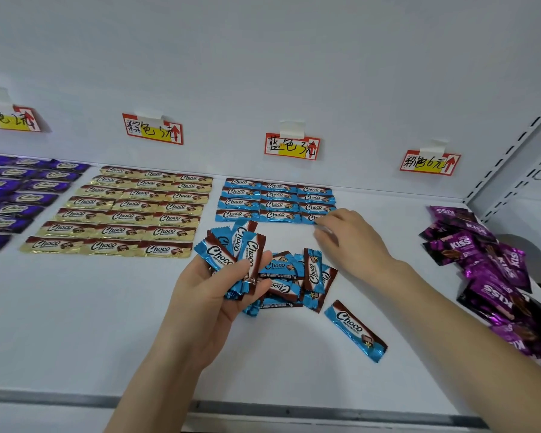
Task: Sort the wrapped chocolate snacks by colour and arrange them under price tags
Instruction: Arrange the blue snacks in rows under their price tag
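Open white shelf (75, 323) front-left, btwn gold grid (128, 210) and grey front lip (294, 410); right side crowded w/ crinkly purple KISS packs (487, 276). Left grip (219, 285) holds a fan of glossy blue foil bars (231, 245), serrated ends, over a loose blue heap (297, 279). Right grip (347, 235) fingertips touch the corner of the blue grid (263, 201) under the blue tag (292, 147); pinching or not, can't tell. One stray bar (355, 331) lies apart, slanted.

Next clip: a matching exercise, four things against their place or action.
1. gold Choco bars
2. purple KISS packets
3. left hand
4. right hand

A. heaped at the shelf's right end
B. grips a bunch of blue Choco bars
C. rows under the second price tag from left
D. fingers at the blue rows' near right corner

Pairs: 1-C, 2-A, 3-B, 4-D
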